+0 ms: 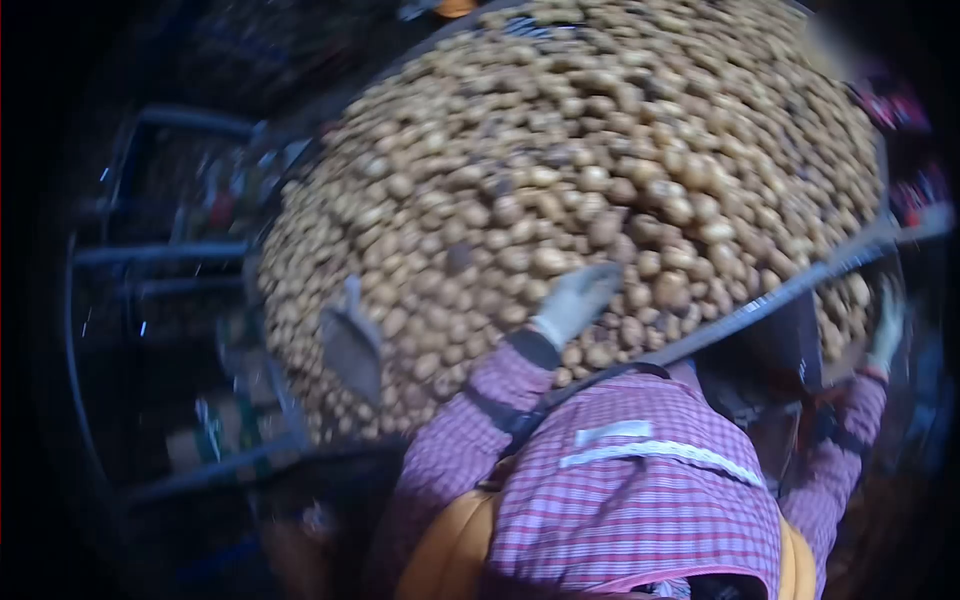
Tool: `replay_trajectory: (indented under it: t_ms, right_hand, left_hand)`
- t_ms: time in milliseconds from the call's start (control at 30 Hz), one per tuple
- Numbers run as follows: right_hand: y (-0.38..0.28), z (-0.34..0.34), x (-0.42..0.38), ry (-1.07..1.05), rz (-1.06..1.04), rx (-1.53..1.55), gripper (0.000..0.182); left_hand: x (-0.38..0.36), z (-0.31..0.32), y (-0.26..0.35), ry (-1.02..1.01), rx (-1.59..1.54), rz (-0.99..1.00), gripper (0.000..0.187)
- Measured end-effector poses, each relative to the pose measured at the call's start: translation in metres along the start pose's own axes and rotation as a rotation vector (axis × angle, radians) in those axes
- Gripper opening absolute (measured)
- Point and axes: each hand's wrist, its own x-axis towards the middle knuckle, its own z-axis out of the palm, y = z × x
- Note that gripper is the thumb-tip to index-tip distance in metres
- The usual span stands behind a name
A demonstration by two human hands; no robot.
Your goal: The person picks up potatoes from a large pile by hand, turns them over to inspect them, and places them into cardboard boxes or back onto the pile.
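Note:
A wide heap of potatoes (pixel 450 230) spreads in front of me. My left hand (pixel 578 298), in a pale glove with grey fingertips, reaches over its near edge. Its fingers are stretched out at the potatoes, with no potato visibly gripped. At the far right, my right hand (pixel 887 322), also gloved, is beside a smaller container holding potatoes (pixel 840 305). Its fingers point away from me and look extended, though blurred. A grey scoop-like tool (pixel 350 345) lies on the heap to the left of my left hand.
A metal rim (pixel 740 315) runs between the heap and the smaller potato container. Blue metal frames (pixel 160 255) stand on the left. Patterned pink fabric (pixel 900 110) shows at the right edge, and something orange (pixel 455 8) at the top.

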Motion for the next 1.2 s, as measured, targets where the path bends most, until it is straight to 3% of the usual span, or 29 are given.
replay_trajectory:
  t_ms: [33, 67, 100, 167, 233, 300, 367, 433, 467, 500, 567, 633, 700, 767, 833, 900, 967, 1033, 1100, 1200]
  right_hand:
    - [0.006, -0.001, 0.011, 0.051, 0.279, 0.426, 0.045]
    - [-0.003, 0.009, 0.018, 0.084, 0.147, 0.299, 0.048]
    - [-0.003, 0.037, 0.025, 0.032, 0.062, 0.579, 0.048]
    - [-0.139, 0.086, 0.023, -0.077, 0.338, 0.741, 0.041]
    - [-0.209, 0.142, 0.012, -0.304, 0.222, 0.800, 0.035]
    - [-0.281, 0.177, -0.003, -0.491, 0.380, 0.898, 0.030]
    - [-0.317, 0.211, -0.016, -0.590, 0.277, 0.900, 0.028]
    - [-0.343, 0.238, -0.028, -0.751, 0.309, 0.971, 0.027]
    - [-0.356, 0.247, -0.036, -0.800, 0.308, 0.993, 0.026]
    - [-0.376, 0.248, -0.042, -0.835, 0.353, 1.060, 0.025]
    - [-0.383, 0.263, -0.050, -0.920, 0.256, 1.056, 0.026]
    - [-0.388, 0.270, -0.057, -0.965, 0.294, 1.063, 0.027]
    - [-0.399, 0.271, -0.065, -0.986, 0.357, 1.030, 0.027]
    - [-0.409, 0.266, -0.067, -1.026, 0.366, 1.007, 0.028]
    - [-0.411, 0.269, -0.074, -1.053, 0.361, 1.003, 0.028]
    - [-0.408, 0.274, -0.079, -1.034, 0.255, 0.957, 0.024]
    - [-0.411, 0.267, -0.079, -1.098, 0.273, 0.928, 0.025]
    - [-0.415, 0.262, -0.080, -1.117, 0.259, 0.932, 0.029]
    - [-0.425, 0.259, -0.082, -1.064, 0.170, 0.947, 0.030]
    - [-0.449, 0.251, -0.086, -1.135, 0.204, 1.066, 0.042]
  left_hand:
    - [-0.003, 0.004, -0.001, -0.015, -0.032, -0.061, 0.030]
    - [-0.005, 0.009, -0.002, -0.011, -0.136, -0.094, 0.031]
    - [-0.007, 0.010, 0.000, -0.022, -0.246, -0.117, 0.031]
    - [-0.013, -0.004, 0.009, -0.014, -0.246, -0.170, 0.033]
    - [-0.021, -0.031, 0.006, 0.190, -0.088, -0.121, 0.036]
    - [-0.037, -0.083, -0.005, 0.438, 0.096, -0.072, 0.037]
    - [-0.054, -0.136, -0.038, 0.723, 0.126, -0.028, 0.035]
    - [-0.073, -0.170, -0.030, 0.856, 0.563, -0.113, 0.033]
    - [-0.081, -0.171, -0.043, 0.892, 0.566, -0.111, 0.033]
    - [-0.086, -0.169, -0.052, 0.893, 0.565, -0.113, 0.033]
    - [-0.098, -0.157, -0.065, 0.701, 1.001, -0.016, 0.029]
    - [-0.099, -0.152, -0.037, 0.635, 0.987, -0.032, 0.027]
    - [-0.087, -0.161, -0.019, 0.724, 0.636, -0.137, 0.027]
    - [-0.065, -0.170, -0.017, 0.770, 0.751, -0.058, 0.035]
    - [-0.039, -0.170, -0.034, 0.623, 0.944, -0.211, 0.045]
    - [-0.026, -0.168, -0.047, 0.638, 1.007, -0.189, 0.047]
    - [-0.016, -0.175, -0.075, 0.651, -0.231, -0.053, 0.044]
    - [-0.033, -0.162, -0.024, 0.608, -0.487, -0.062, 0.043]
    - [-0.037, -0.145, -0.002, 0.408, -0.759, -0.126, 0.039]
    - [-0.035, -0.097, 0.019, 0.319, -0.760, -0.168, 0.048]
